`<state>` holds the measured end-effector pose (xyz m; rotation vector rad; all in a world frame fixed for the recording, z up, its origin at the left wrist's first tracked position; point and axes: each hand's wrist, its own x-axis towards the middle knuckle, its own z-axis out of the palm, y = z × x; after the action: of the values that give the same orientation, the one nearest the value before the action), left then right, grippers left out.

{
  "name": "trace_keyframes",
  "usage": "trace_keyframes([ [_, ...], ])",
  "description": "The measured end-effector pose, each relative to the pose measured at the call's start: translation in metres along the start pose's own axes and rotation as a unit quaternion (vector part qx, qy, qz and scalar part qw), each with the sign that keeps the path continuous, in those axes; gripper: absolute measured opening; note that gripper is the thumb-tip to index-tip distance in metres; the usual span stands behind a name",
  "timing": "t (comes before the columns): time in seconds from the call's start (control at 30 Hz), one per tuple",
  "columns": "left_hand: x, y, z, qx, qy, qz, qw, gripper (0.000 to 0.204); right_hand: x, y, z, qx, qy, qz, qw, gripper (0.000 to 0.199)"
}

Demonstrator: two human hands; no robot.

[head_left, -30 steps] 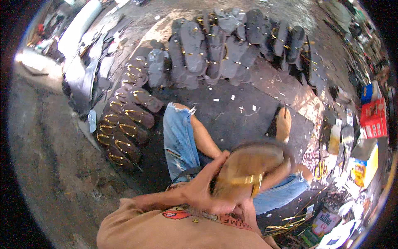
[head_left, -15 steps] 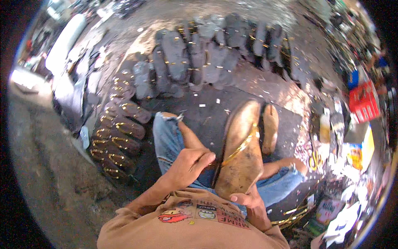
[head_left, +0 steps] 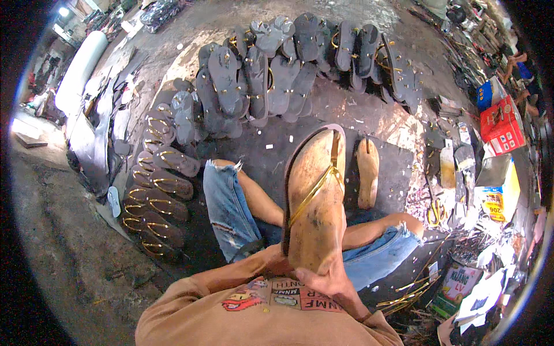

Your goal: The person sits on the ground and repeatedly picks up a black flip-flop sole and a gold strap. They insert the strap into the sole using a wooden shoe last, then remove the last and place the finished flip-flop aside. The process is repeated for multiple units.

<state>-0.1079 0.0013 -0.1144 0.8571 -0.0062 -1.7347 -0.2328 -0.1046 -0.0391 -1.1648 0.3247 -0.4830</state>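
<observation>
A foot-shaped wooden shoe last is upright in front of me, toe pointing away. It sits on a dark flip-flop sole whose rim shows along its left side and toe. A gold thong strap crosses the last and runs into its toe slot. My right hand is closed round the heel end, thumb on top. My left hand reaches to the left side of the heel, its fingers hidden behind the sole and last. A second, smaller-looking wooden last lies on the dark mat to the right.
Several grey flip-flops stand in an arc ahead. Brown ones with gold straps line the left. To the right are scissors, a red box and a tin. Loose gold straps lie by my right knee.
The last with its sandal has come left and turned more upright. My left hand has dropped from beside the strap to behind the heel. The right hand keeps its hold.
</observation>
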Motion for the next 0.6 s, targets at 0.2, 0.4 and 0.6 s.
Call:
trace_keyframes([
  [0.2,0.017,0.040,-0.014,0.006,0.066,0.237,0.969,0.048,0.031,0.020,0.000,-0.053,0.091,-0.007,0.994,0.133],
  [0.4,0.033,0.069,-0.013,0.084,0.267,0.255,0.926,0.054,0.027,0.053,0.011,-0.109,0.081,0.056,0.989,0.124],
  [0.6,-0.018,0.165,-0.074,0.515,0.387,0.380,0.664,0.039,0.003,0.065,-0.036,-0.071,0.133,0.086,0.985,0.113],
])
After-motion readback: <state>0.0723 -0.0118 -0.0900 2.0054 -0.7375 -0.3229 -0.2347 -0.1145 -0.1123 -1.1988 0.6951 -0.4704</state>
